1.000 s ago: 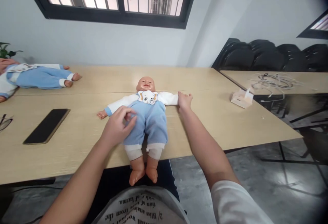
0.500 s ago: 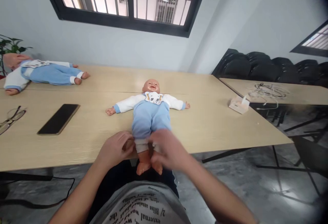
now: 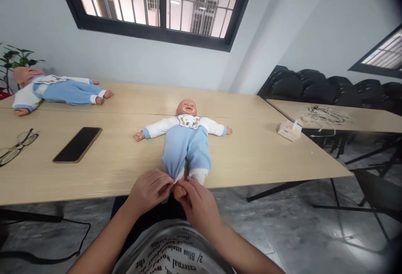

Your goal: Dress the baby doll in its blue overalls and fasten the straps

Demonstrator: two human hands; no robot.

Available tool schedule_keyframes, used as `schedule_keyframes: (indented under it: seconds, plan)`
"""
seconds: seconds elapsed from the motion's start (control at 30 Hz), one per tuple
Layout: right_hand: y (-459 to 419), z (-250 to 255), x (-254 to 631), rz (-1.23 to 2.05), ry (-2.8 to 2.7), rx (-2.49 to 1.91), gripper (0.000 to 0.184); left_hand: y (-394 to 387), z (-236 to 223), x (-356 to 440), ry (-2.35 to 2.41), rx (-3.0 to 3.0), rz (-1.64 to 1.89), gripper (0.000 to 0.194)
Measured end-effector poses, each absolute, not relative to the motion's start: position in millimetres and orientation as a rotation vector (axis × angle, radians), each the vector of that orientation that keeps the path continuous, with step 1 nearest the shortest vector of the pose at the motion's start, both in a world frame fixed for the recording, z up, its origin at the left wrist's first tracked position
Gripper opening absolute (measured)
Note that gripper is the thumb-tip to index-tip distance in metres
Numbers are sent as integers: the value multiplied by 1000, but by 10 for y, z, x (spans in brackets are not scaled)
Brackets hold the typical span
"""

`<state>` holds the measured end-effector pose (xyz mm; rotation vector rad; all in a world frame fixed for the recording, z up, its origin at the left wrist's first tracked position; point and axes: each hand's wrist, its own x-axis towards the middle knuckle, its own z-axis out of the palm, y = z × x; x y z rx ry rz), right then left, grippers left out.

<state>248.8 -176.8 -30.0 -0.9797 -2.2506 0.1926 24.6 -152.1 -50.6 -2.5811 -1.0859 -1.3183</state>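
Note:
A baby doll (image 3: 186,142) in a blue romper with white sleeves lies on its back on the wooden table (image 3: 125,157), arms spread, legs over the near edge. My left hand (image 3: 150,191) is closed on the white cuff of the doll's left-side trouser leg at the table edge. My right hand (image 3: 198,203) is closed around the doll's foot just beside it. The two hands nearly touch. The doll's feet are mostly hidden by my fingers.
A second doll (image 3: 56,91) lies at the far left of the table beside a plant (image 3: 15,56). A black phone (image 3: 77,144) and glasses (image 3: 14,146) lie to the left. A tissue box (image 3: 289,130), cables (image 3: 323,115) and black chairs (image 3: 329,90) are to the right.
Both hands left the doll's body and arm, came down to its legs at the table edge and closed there. The romper leg is now bunched at the cuff.

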Motion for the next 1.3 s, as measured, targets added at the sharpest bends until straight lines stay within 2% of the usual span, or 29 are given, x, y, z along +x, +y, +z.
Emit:
schedule_keyframes:
  seconds: [0.1, 0.23, 0.5, 0.67, 0.77, 0.87, 1.03, 1.2, 1.3]
  plan:
    - [-1836, -328, 2530, 319, -2108, -961, 36, -1528, -553, 256, -1375, -2479, -1456, 10]
    - [-1877, -360, 2535, 432, -2016, -981, 39, -1479, -589, 295, -1650, -2459, -1389, 8]
    - [-1839, -286, 2431, 297, -2058, -888, 34, -1551, -623, 413, -1565, -2486, -1449, 9]
    - [-1800, -294, 2416, 252, -2074, -968, 26, -1661, -729, 355, -1379, -2580, -1297, 8]
    - [-1790, -366, 2391, 191, -2136, -989, 24, -1712, -732, 308, -1456, -2547, -1238, 10]
    - [-1792, -456, 2358, 91, -2180, -993, 22, -1762, -691, 276, -1527, -2477, -1322, 9]
    - [-1821, -460, 2340, 51, -2227, -971, 20, -1830, -622, 331, -1264, -2642, -1294, 27]
    - [-1800, -277, 2575, 296, -2256, -780, 33, -1833, -571, 429, -1178, -2725, -1263, 28]
    - [-1682, -270, 2826, 242, -2102, -831, 33, -1846, -526, 498, -1186, -2703, -1209, 28]
